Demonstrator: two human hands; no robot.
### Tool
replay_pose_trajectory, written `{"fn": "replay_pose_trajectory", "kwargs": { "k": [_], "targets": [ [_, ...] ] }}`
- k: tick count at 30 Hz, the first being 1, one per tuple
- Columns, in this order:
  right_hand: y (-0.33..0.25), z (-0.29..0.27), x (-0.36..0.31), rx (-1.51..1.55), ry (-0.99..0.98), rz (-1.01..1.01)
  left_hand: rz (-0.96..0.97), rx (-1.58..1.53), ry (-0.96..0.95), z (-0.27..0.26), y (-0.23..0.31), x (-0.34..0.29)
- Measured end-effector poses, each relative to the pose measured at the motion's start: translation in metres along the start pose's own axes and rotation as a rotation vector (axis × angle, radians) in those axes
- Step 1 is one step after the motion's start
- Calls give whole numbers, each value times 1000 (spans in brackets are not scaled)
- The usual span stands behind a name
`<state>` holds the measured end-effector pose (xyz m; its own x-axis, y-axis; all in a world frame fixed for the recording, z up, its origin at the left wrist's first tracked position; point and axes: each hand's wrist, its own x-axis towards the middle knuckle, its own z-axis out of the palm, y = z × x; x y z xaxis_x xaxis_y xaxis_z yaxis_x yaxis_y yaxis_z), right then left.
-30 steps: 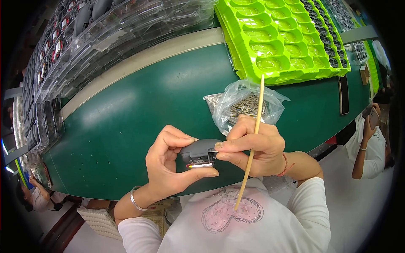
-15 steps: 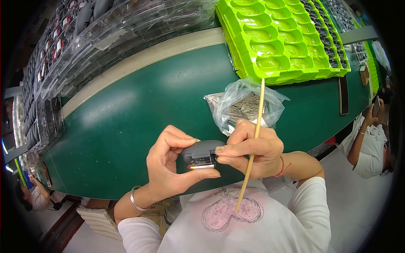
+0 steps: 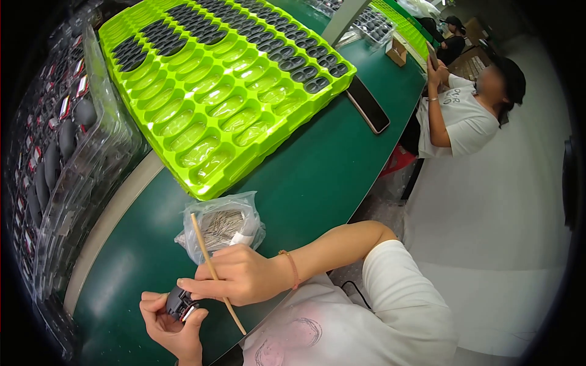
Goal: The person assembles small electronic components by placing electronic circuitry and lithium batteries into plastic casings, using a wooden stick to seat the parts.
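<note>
My left hand (image 3: 175, 339) is closed round a small dark grey plastic housing (image 3: 176, 300), gripped between thumb and fingers. A silvery part with a red edge, and what looks like a port, show on the housing's side facing me. My right hand (image 3: 251, 278) holds a thin wooden stick (image 3: 206, 249) slantwise, its upper end pointing away from me. The right thumb and forefinger reach the housing's near edge; whether they pinch a small part there is hidden. Just beyond that hand lies an open clear plastic bag (image 3: 254, 227) of thin metal pins (image 3: 221, 227).
A bright green tray (image 3: 210, 189) stands beyond the bag, partly filled with dark oval parts (image 3: 287, 56). Stacked clear trays (image 3: 101, 177) of grey parts line the left. A phone (image 3: 369, 105) lies on the green table (image 3: 305, 183). Another person (image 3: 461, 116) is at right.
The view has swung to the right, so the hands, bag and green tray now appear further left. Both hands still hold the housing and the stick.
</note>
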<state>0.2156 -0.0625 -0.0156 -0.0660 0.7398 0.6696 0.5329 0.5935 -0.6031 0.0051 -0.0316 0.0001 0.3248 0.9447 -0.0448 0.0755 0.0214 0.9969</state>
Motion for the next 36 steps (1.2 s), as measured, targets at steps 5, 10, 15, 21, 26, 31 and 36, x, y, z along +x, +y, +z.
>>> {"fn": "replay_pose_trajectory", "kwargs": {
  "k": [5,10,15,21,26,31,36],
  "targets": [
    [-5,0,-3,-9,-74,43,48,116,19,-3,1,3],
    [-4,-22,20,-69,-261,86,80,43,62,-15,-3,5],
    [13,-21,21,307,-64,297,123,9,-64,-18,-10,18],
    [26,-38,14,942,-131,539,143,-19,-125,-17,-2,17],
    [20,-37,17,1190,-78,737,112,-31,-101,-20,-2,15],
    [24,-33,15,1316,-74,811,79,-87,-94,-21,0,16],
    [25,-31,15,1392,-70,899,95,-86,-107,-20,-4,15]
  ]
}}
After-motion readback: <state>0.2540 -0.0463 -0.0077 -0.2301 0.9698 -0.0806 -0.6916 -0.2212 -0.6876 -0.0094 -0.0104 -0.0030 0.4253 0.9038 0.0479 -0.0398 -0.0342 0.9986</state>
